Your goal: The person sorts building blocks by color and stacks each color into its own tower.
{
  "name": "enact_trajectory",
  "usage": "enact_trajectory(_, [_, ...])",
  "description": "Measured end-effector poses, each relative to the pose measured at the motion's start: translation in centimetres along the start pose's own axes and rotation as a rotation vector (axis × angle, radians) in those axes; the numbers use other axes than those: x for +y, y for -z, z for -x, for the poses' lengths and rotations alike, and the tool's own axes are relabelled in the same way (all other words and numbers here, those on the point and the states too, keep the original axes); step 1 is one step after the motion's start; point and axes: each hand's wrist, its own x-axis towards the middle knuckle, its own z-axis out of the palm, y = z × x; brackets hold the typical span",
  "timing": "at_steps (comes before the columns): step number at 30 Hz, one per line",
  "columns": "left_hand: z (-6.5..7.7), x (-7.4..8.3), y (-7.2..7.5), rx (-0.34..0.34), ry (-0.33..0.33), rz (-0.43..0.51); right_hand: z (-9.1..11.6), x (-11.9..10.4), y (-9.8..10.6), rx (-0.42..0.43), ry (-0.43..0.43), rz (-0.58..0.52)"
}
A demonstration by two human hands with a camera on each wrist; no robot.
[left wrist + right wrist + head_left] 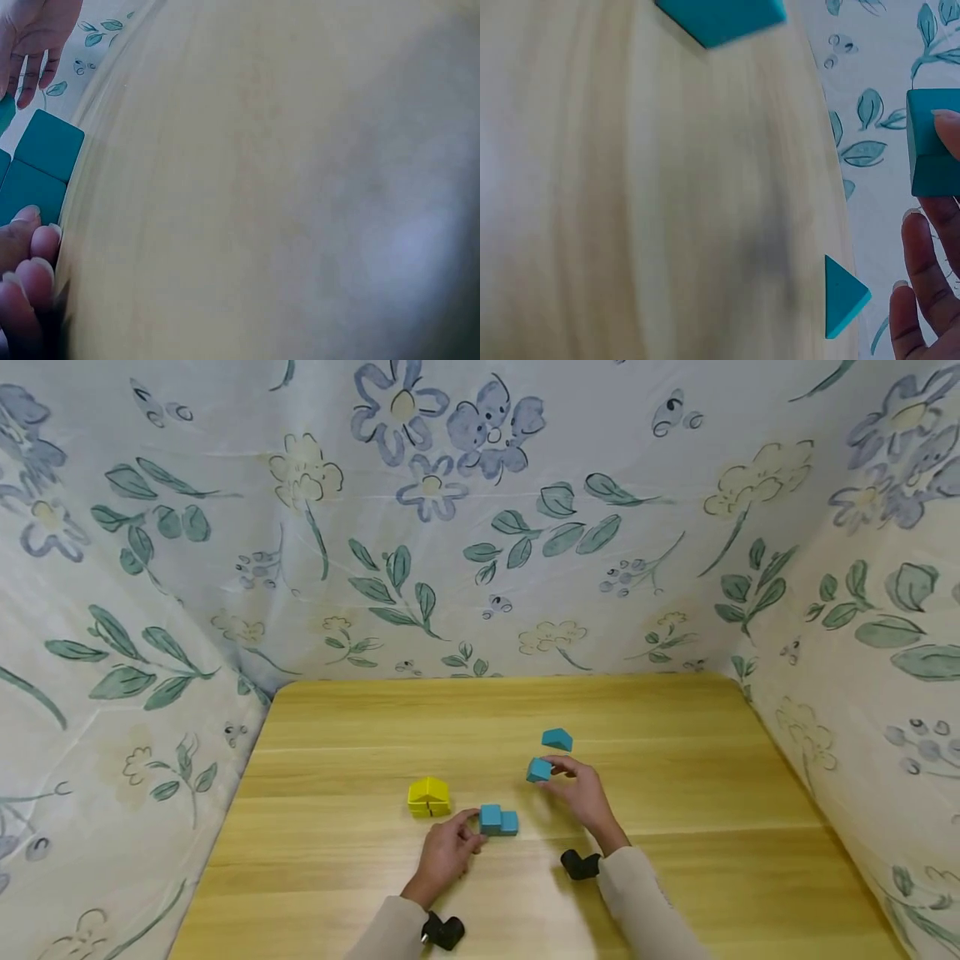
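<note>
In the head view my right hand (pixel 581 793) pinches a blue block (pixel 538 769) above the table. The right wrist view shows a fingertip (pixel 949 127) on that block's face, with other fingers spread below. Left of it, my left hand (pixel 447 852) holds the near-left side of a small group of blue blocks (pixel 491 818). One block seems stacked on the left one, with a lower block (pixel 509 823) beside it. Curled fingertips (pixel 28 217) touch the group in the left wrist view; the thumb's contact is partly hidden. A blue triangular block (pixel 557 739) lies beyond the right hand.
A yellow block group (pixel 428 797) with a peaked top stands left of the left hand. Black wrist cameras (pixel 579 864) sit at both wrists. Floral fabric (pixel 480 527) rises around the back and sides of the wooden table (pixel 337 718).
</note>
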Motion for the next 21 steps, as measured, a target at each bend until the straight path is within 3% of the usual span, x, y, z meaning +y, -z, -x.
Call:
enact_trajectory(9, [0.0,0.2,0.2,0.013,-0.007,0.007,2.2,0.3,-1.9,-0.029,0.087,0.0])
enact_trajectory(21, [0.0,0.2,0.2,-0.006,0.012,0.002,3.2,0.6,-3.4,-0.097,0.063,-0.058])
